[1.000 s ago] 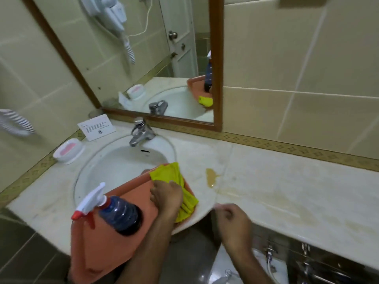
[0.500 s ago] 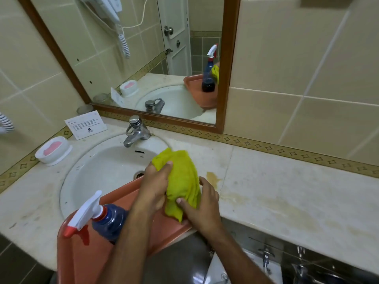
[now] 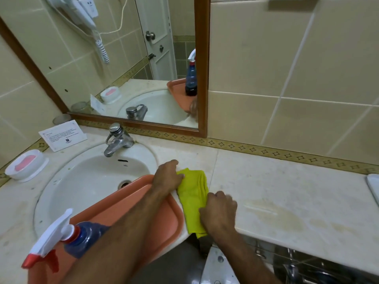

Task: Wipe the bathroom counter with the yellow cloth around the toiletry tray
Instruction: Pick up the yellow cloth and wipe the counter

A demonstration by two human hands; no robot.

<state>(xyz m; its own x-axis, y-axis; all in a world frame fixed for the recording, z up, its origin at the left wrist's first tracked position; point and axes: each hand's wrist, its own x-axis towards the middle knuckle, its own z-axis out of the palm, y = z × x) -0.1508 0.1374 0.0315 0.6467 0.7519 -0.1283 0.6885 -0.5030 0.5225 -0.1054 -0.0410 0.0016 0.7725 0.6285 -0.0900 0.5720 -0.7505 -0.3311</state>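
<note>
Cloth: yellow cloth [image 3: 192, 198] lies folded on the counter [image 3: 287, 193], centre frame, just right of the orange tray [image 3: 131, 203].
Axis: long side runs top to bottom.
Left hand [image 3: 167, 177]: fingers pressing its upper end.
Right hand [image 3: 219, 215]: curled, pinning its lower end.
Stain [image 3: 272, 216]: lies right of the cloth, nearer the right hand.

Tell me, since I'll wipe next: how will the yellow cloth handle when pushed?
The yellow cloth looks soft and folded, so it will probably bunch. Its near end droops over the counter edge, so likely floppy and light.
</note>
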